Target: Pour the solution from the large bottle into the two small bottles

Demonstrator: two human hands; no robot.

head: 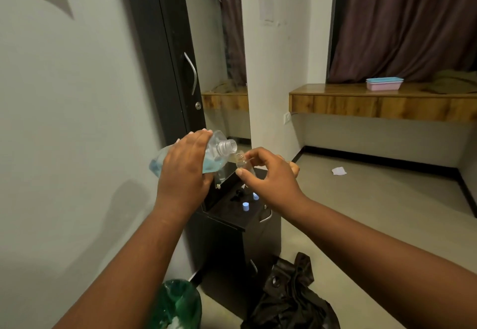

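My left hand [184, 171] grips the large clear bottle [216, 147], tilted on its side with its open threaded neck pointing right. Blue solution [157, 167] pools in its lower part. My right hand [268, 176] holds a small clear bottle [242, 162] upright between thumb and fingers, its mouth just below and beside the large bottle's neck. On the black cabinet top [232, 212] below lie two light blue caps [245, 206] and a dark cap. A second small bottle is not clearly visible.
The black cabinet stands against a tall mirror [219, 70] and dark wardrobe door. A green-lined bin [178, 305] sits at the lower left, dark cloth [286, 297] on the floor beside it. A wooden shelf [382, 104] with stacked plastic boxes runs along the right wall.
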